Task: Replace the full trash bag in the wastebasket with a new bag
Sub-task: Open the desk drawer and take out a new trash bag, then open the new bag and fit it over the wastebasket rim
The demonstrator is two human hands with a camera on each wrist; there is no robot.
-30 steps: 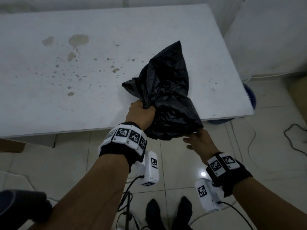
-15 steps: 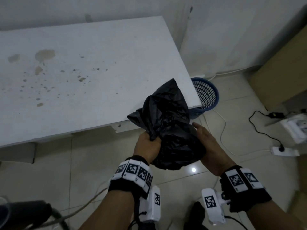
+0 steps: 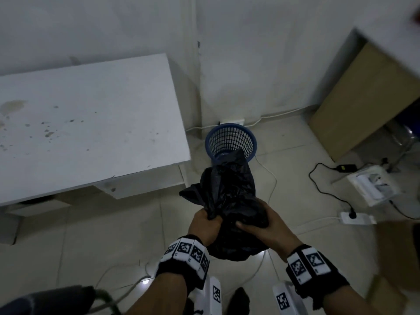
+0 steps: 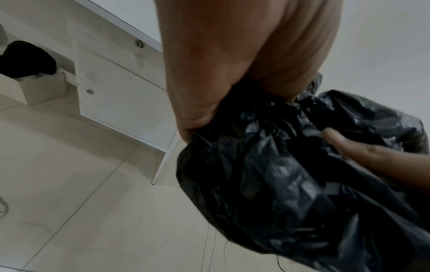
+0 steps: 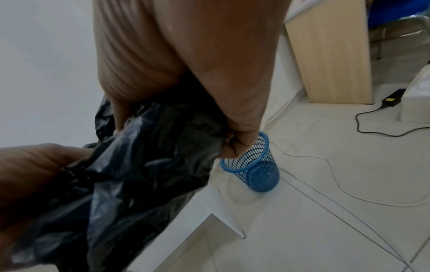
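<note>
A crumpled black trash bag hangs in the air in front of me, held by both hands. My left hand grips a bunched fold of the black trash bag in its fist. My right hand curls round the other side of the black trash bag, thumb on top. The blue mesh wastebasket stands on the floor beyond the bag, by the wall corner, with no liner visible inside. In the right wrist view the blue mesh wastebasket shows just past my knuckles.
A stained white table stands to the left, its corner close to the basket. A wooden panel leans at the right. Cables, a power strip and a white box lie on the tiled floor at the right.
I have turned right, away from the table, carrying the bag off it toward the wastebasket. My right hand, open beside the bag before, now grips it.
</note>
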